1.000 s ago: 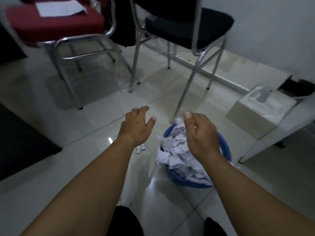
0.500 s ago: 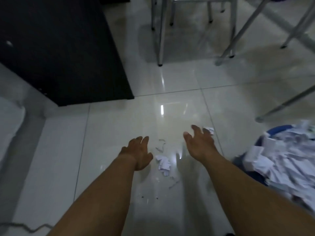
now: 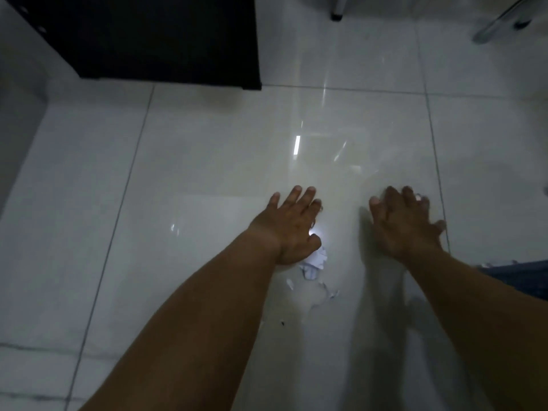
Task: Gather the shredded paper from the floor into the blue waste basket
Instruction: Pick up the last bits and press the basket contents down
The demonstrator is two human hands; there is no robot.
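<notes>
Small clump of white shredded paper (image 3: 315,262) on the glossy pale tiled floor (image 3: 207,173), low and centre in view, partly tucked under the heel of the left hand (image 3: 292,225). A few looser scraps (image 3: 327,289) scattered just below the clump, nearer the camera. One tiny white scrap (image 3: 418,198) showing between the fingertips of the right hand (image 3: 406,223); pinched or simply lying beneath, cannot tell. Sliver of the blue waste basket (image 3: 522,277) at the right edge, just beside the right forearm, most of it cut off by the frame.

Left hand palm down, fingers spread and extended, flat on or just over the tile, gripping nothing. Right hand likewise palm down, fingers splayed and somewhat blurred, not closed around anything. Both bare forearms reaching in from the bottom of the frame, hands apart with bare tile between them.

Bright reflection streaks on the tile above the hands. Large dark cabinet-like block (image 3: 154,40) at upper left, resting on the floor. Chrome chair legs (image 3: 498,22) at the upper right corner, well apart from the hands.
</notes>
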